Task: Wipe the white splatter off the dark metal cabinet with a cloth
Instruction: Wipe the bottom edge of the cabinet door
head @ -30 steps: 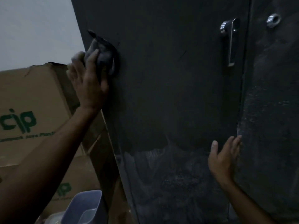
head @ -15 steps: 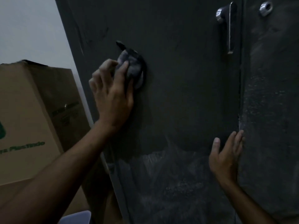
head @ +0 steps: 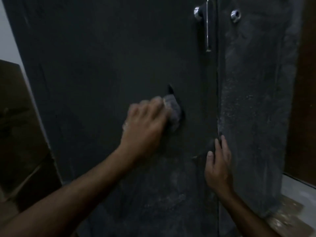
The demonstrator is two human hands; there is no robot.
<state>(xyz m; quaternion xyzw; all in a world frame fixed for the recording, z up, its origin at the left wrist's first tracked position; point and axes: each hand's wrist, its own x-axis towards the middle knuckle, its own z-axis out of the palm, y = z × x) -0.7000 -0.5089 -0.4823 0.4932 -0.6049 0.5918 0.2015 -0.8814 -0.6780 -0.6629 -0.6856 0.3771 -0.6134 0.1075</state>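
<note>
1. Left hand (head: pixel 145 127) curls its grip round a bunched grey cloth (head: pixel 172 113), pressing it to the cabinet (head: pixel 106 57) door's middle
2. Right hand (head: pixel 218 168) lies flat, fingers straight, at the door seam
3. White splatter (head: pixel 239 117) coats the right door below the handle (head: pixel 206 24)

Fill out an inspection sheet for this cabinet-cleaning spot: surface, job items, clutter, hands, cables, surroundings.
Surface: dark cabinet door looks clean up top; white splatter remains low down, and more covers the right panel.
Job's things: grey cloth pressed on the door.
Clutter: cardboard box at left.
Hands: left hand grips the cloth; right hand rests flat, fingers straight, by the door seam.
Cables: nothing seen.
Surroundings: metal handle and round lock above; pale wall far left; speckled floor at right.
</note>
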